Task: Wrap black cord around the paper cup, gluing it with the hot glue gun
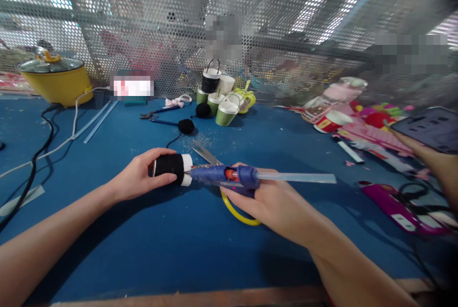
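Observation:
My left hand (143, 175) is wrapped round a paper cup wound in black yarn (171, 168), lying on its side just above the blue table (150, 240). My right hand (268, 199) grips a blue hot glue gun (229, 175) with a clear glue stick (300, 178) poking out of its back. The gun's nozzle touches the cup's white rim. A yellow cord (238, 211) loops under my right hand. Scissors (203, 153) lie just behind the gun.
Yarn-wrapped cups (218, 94) and black yarn balls (186, 126) stand at the back middle, pliers (157, 115) beside them. A yellow pot (53, 78) sits far left with cables. Another person's hand holds a phone (429, 128) at right, above pink craft clutter and a magenta power strip (393, 206).

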Motion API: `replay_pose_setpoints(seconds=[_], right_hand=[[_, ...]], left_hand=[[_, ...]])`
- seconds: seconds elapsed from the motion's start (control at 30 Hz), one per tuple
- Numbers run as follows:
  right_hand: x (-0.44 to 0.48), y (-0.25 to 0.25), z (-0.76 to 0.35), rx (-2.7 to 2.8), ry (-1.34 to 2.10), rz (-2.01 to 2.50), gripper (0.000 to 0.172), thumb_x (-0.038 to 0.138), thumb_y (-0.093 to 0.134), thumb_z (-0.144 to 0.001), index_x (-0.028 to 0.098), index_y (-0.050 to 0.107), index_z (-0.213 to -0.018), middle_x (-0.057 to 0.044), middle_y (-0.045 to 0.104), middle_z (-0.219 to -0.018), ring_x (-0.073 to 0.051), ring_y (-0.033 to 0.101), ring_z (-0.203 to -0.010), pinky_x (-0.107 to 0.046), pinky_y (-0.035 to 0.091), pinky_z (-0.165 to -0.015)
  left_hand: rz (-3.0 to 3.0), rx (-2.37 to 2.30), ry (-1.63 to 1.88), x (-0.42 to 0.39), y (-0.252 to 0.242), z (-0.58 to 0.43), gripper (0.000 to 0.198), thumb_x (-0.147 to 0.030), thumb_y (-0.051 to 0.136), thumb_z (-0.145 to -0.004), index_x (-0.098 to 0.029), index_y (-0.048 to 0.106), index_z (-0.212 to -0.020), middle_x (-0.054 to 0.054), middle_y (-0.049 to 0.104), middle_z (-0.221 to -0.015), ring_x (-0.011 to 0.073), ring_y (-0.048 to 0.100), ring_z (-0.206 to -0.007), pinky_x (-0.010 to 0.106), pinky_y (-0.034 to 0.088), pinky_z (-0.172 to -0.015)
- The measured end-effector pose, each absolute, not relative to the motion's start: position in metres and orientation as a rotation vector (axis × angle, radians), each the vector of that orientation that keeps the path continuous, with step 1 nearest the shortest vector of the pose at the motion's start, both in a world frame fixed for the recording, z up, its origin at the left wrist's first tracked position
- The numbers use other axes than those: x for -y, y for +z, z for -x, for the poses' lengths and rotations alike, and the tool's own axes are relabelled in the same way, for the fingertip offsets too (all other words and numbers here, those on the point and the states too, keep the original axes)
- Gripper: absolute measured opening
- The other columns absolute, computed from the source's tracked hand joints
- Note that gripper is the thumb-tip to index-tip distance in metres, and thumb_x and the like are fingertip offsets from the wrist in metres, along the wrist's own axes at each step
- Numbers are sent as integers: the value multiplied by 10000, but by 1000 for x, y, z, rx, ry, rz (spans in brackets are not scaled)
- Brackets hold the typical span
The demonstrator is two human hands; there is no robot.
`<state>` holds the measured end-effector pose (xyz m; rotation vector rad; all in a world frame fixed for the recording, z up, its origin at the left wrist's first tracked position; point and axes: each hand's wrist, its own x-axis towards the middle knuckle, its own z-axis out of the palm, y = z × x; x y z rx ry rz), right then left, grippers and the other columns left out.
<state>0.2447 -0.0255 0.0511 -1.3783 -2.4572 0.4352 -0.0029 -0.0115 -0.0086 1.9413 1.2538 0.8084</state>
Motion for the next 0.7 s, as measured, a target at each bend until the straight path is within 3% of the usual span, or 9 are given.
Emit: replay_pose_setpoints(seconds=[0.2, 0.4, 0.7], right_hand=[[24, 49, -245, 2459, 415, 1371, 128, 292, 476, -766, 231, 580, -723, -65, 628, -760, -201, 582, -684, -319, 451, -650], [27, 52, -245, 2471, 440, 1390, 112, 300, 485, -765, 232, 553, -708, -53, 618, -701, -189, 574, -627, -309, 460, -608], [27, 51, -247, 2466, 361, 1434, 162, 318, 470, -792, 230, 604, -810, -79, 649, -810, -221, 600, -735, -329, 476, -687]], left_hand=[[-1969, -1204, 818, 12, -10, 4, 471, -398, 583, -743, -195, 465, -1151, 75, 581, -1071, 219, 581, -897, 332, 480, -758], [-2045, -1228, 837, 12, -11, 5, 465, -396, 585, -742, -210, 466, -1152, 71, 558, -1071, 215, 568, -902, 346, 467, -780], [-2189, -1182, 838, 13, -9, 5, 463, -369, 590, -749, -208, 455, -1161, 67, 533, -1043, 204, 537, -911, 326, 444, -786]])
